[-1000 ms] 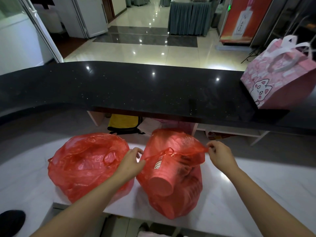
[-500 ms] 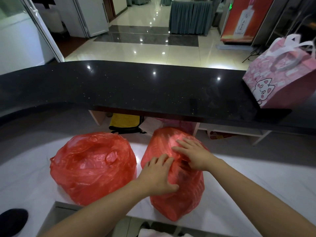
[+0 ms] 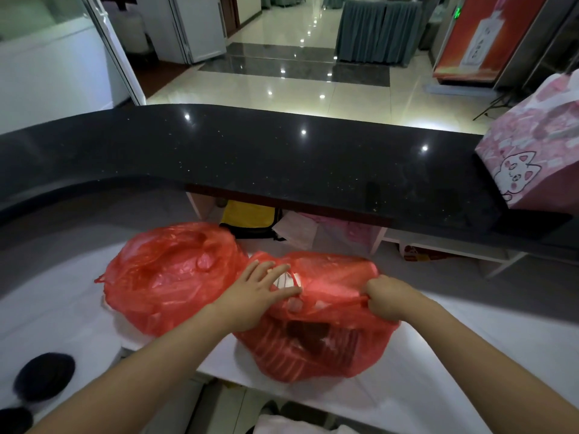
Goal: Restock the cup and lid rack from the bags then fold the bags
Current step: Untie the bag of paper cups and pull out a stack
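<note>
Right hand (image 3: 387,297) fisted, pinched right red bag (image 3: 316,349) rim film. Left hand (image 3: 257,292) fingers spread flat, pressed bag's top.

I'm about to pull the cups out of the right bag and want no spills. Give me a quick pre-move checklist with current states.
1. Right hand grips the bag's edge: ok.
2. Left hand on the right bag, fingers straight: ok.
3. Mouth wide enough for the cups: cannot tell.
4. Bag fully on the white counter: not ok, it sits near the front edge.
5. Left bag out of the way: not ok, it touches.
</note>
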Demonstrator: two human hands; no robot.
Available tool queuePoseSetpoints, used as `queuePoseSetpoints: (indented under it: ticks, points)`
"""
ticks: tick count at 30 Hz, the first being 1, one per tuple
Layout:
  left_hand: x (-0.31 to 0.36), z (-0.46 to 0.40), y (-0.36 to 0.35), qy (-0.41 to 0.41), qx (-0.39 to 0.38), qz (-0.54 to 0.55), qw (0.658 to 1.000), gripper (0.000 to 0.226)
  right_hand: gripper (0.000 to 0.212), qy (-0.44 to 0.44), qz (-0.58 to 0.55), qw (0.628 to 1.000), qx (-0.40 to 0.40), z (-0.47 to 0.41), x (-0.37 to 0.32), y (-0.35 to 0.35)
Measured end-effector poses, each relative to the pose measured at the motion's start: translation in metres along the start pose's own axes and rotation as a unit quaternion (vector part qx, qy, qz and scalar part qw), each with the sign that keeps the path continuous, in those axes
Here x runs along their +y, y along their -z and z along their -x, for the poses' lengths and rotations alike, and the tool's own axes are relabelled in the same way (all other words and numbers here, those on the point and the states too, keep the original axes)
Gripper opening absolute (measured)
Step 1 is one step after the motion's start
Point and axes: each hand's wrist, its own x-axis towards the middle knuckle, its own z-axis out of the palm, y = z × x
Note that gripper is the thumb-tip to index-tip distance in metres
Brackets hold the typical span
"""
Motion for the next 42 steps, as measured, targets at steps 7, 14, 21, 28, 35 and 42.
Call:
queuePoseSetpoints:
  ticks: [7, 14, 21, 28, 35, 42]
  points:
    - [0.005, 0.003, 0.001, 0.043, 0.095, 0.113, 0.988, 0.047, 0.082, 0.060, -0.163, 0.985, -0.016, 0.020, 0.010, 0.021]
    - [0.018, -0.010, -0.001, 0.120, 0.103, 0.076, 0.984, 0.072, 0.059, 0.196, -0.182, 0.954, 0.136, 0.014, -0.065, 0.041]
    - [-0.013, 0.011, -0.001, 0.204, 0.309, 0.217, 0.903, 0.032, 0.046, 0.213, -0.185, 0.933, 0.225, -0.012, -0.117, 0.035]
    - [-0.047, 0.032, -0.026, 0.383, 0.223, 0.417, 0.794, 0.061, 0.072, 0.203, -0.276, 0.917, 0.205, -0.026, -0.149, 0.031]
    - [-0.037, 0.065, -0.066, 0.163, 0.106, 0.065, 0.979, 0.097, 0.066, 0.162, -0.052, 0.974, 0.150, -0.052, -0.125, 0.004]
    - [-0.050, 0.086, -0.096, 0.152, -0.055, 0.132, 0.978, 0.094, 0.086, 0.126, -0.090, 0.981, 0.116, -0.035, -0.087, -0.043]
